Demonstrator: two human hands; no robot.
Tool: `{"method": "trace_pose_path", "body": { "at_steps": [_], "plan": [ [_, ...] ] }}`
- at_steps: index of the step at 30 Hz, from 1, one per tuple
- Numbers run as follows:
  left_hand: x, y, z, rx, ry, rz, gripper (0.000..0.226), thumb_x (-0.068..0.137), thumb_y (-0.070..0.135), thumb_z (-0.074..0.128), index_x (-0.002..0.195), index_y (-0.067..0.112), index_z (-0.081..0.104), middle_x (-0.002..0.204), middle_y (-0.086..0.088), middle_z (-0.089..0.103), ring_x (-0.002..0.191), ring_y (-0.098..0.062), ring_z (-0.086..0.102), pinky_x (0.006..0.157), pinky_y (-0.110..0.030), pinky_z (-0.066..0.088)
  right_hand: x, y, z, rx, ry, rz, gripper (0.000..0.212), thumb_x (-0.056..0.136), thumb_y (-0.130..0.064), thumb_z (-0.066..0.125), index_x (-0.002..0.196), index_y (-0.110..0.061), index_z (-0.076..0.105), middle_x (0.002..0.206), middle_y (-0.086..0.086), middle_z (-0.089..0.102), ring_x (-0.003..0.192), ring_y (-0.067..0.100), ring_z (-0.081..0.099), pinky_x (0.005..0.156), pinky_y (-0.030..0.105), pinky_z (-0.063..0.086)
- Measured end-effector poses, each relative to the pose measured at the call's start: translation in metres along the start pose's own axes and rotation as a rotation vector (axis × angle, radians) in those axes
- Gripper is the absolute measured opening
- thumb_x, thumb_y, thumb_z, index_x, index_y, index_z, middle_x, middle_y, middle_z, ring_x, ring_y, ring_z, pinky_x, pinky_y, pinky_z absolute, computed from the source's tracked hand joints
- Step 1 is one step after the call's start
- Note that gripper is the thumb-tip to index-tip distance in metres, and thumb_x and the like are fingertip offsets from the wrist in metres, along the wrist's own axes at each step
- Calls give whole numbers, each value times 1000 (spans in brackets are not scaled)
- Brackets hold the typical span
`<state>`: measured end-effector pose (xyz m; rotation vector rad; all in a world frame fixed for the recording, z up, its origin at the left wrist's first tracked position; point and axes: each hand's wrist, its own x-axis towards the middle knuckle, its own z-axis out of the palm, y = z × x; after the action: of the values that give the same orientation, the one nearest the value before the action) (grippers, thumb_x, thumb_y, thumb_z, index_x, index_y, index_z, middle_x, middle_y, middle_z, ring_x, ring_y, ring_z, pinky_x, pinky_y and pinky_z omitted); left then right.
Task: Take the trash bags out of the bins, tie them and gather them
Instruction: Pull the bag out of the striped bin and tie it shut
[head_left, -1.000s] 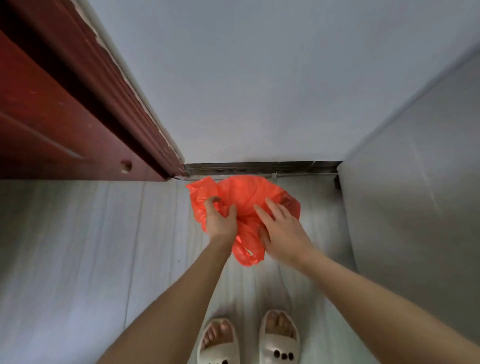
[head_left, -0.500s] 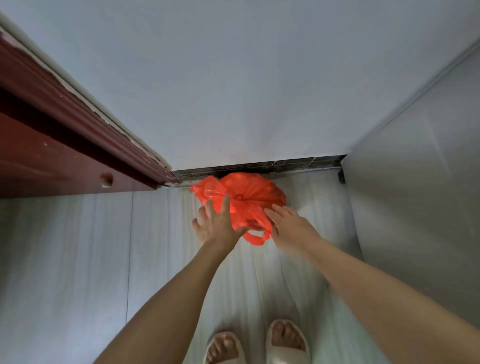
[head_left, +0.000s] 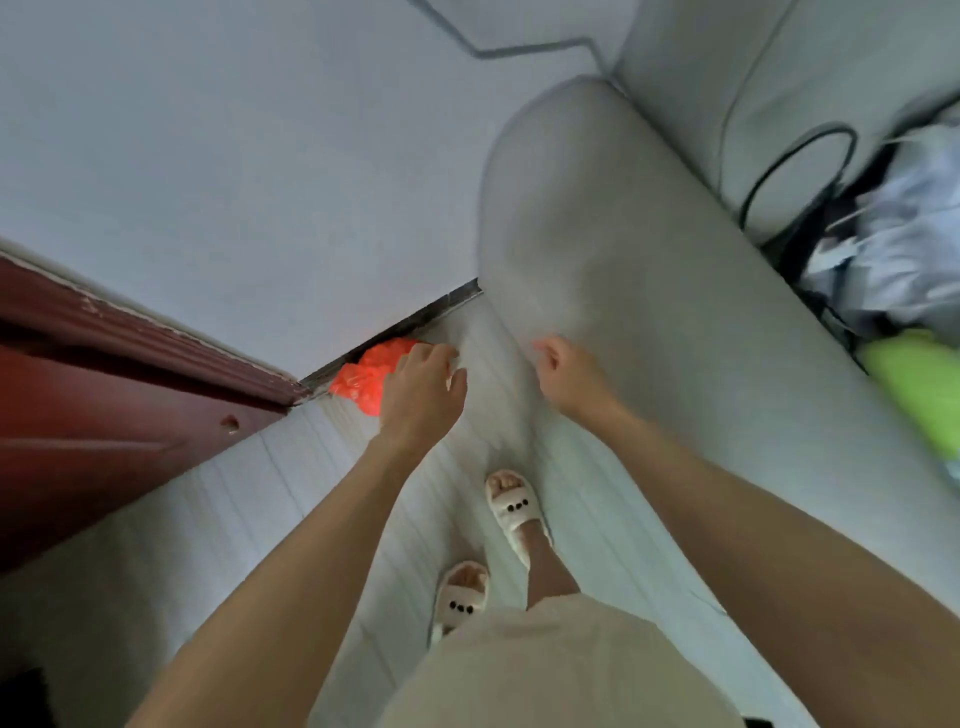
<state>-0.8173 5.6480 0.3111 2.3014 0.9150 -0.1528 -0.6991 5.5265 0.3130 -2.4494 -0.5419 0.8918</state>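
Orange trash bag (head_left: 363, 382): on the floor by the door frame (head_left: 156, 343); we note our left hand (head_left: 421, 392) nearest, above it, loosely curled, empty; right hand (head_left: 563, 371) farther, likewise.

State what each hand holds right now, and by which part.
Nothing is held. The left hand hangs loosely curled above the crumpled orange plastic trash bag on the floor; the right hand is loosely curled and empty.

No readable text, label or number shows anywhere.
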Motion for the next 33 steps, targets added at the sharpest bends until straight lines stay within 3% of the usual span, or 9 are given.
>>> {"method": "trace_pose_path", "body": {
  "at_steps": [2,8,12,13,17,28,33],
  "plan": [
    [-52,47,-7,-10,-77,137,30,90,24,48,117,14,58,120,-9,57,111,-28,53,92,-44,45,-79,18,-37,94,101,92,35,94,-13,36,126,-9,50,128,15,56,117,30,52,95,30,39],
    [-168,160,27,46,-264,330,36,93,26,46,126,14,50,129,-11,52,118,-30,49,100,-40,40,-260,90,-82,180,342,251,34,94,-16,36,124,-13,52,126,10,57,116,25,51,101,39,41],
    [-287,272,99,159,-512,715,36,93,27,44,127,17,49,131,-7,50,120,-25,49,102,-39,39,-419,189,-99,275,628,557,35,94,-14,35,125,-16,51,127,7,55,118,23,51,99,36,42],
    [-291,278,103,162,-520,733,35,93,27,45,126,17,49,129,-7,51,119,-25,49,101,-40,40,-427,193,-100,293,615,574,35,94,-14,34,125,-16,50,127,8,55,117,24,51,98,35,42],
    [-434,356,192,248,-666,1072,32,91,26,48,120,14,53,120,-11,56,112,-29,54,93,-42,45,-584,293,-89,414,877,838,36,93,-12,36,125,-13,51,127,11,56,118,27,51,99,35,42],
    [-779,469,390,421,-1028,1463,34,92,25,49,123,13,52,125,-11,55,116,-26,52,98,-40,42,-909,488,-38,689,1182,1308,36,93,-11,37,125,-14,52,130,10,55,118,27,52,100,34,41],
    [-846,531,466,466,-1046,1584,33,91,25,50,121,13,53,123,-10,56,116,-28,52,97,-40,42,-964,574,-57,741,1246,1355,36,92,-10,37,124,-13,53,128,11,56,117,27,53,98,33,41]
  ]
}}
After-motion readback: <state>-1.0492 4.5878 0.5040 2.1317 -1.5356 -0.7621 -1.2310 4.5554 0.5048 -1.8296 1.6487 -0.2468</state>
